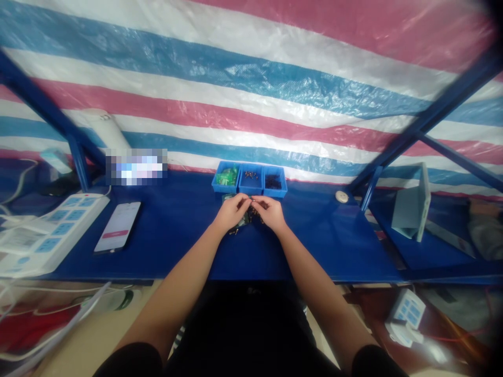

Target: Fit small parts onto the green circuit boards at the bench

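Observation:
My left hand (231,213) and my right hand (272,213) meet fingertip to fingertip just above the blue tabletop. Both are closed in a pinch, and whatever sits between the fingers is too small to make out. Beneath and between them lies a pile of small brass-coloured and dark parts (257,213), partly covered by the hands. A few loose brass-coloured pieces (234,231) lie below my left hand. Behind the hands, three blue bins stand side by side: a left bin (217,187) with green pieces, a middle bin (250,184) with small brass-coloured parts, and a right bin (280,192) with dark parts.
A phone (118,226) lies on the tabletop (322,246) at left, beside a large white power strip (66,230). Another lit screen (137,166), blurred out, stands behind. A round whitish object (341,197) lies at right. Blue frame bars (424,118) slant up at both sides.

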`<state>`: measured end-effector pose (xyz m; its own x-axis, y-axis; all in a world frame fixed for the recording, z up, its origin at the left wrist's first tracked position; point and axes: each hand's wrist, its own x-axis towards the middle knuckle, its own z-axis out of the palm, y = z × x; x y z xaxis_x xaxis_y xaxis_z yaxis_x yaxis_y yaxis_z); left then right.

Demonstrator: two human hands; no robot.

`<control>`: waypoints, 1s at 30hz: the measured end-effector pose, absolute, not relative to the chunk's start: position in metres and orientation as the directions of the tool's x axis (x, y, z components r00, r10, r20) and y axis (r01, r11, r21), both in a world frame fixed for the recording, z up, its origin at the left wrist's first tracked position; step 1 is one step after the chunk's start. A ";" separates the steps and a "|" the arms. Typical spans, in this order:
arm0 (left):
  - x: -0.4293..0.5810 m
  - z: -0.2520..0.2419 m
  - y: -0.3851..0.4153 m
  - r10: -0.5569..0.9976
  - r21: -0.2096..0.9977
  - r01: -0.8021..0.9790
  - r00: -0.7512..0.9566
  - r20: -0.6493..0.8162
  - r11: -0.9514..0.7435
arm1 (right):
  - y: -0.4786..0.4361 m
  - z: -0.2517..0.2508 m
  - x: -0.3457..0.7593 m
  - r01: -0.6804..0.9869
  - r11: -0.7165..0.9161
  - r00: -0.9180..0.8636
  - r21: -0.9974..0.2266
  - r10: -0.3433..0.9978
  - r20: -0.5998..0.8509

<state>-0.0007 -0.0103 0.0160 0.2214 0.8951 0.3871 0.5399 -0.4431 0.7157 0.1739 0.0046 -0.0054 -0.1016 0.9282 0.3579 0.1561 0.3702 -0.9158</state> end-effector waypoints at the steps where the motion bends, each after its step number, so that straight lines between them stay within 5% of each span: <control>1: -0.001 0.015 -0.010 0.894 0.722 0.529 0.213 0.395 -0.445 | 0.005 -0.005 0.174 0.153 0.369 -0.102 -0.917 0.929 0.357; 30: -0.001 0.013 -0.008 0.880 0.697 0.541 0.232 0.415 -0.471 | 0.005 -0.009 0.173 0.115 0.372 -0.122 -0.921 0.926 0.358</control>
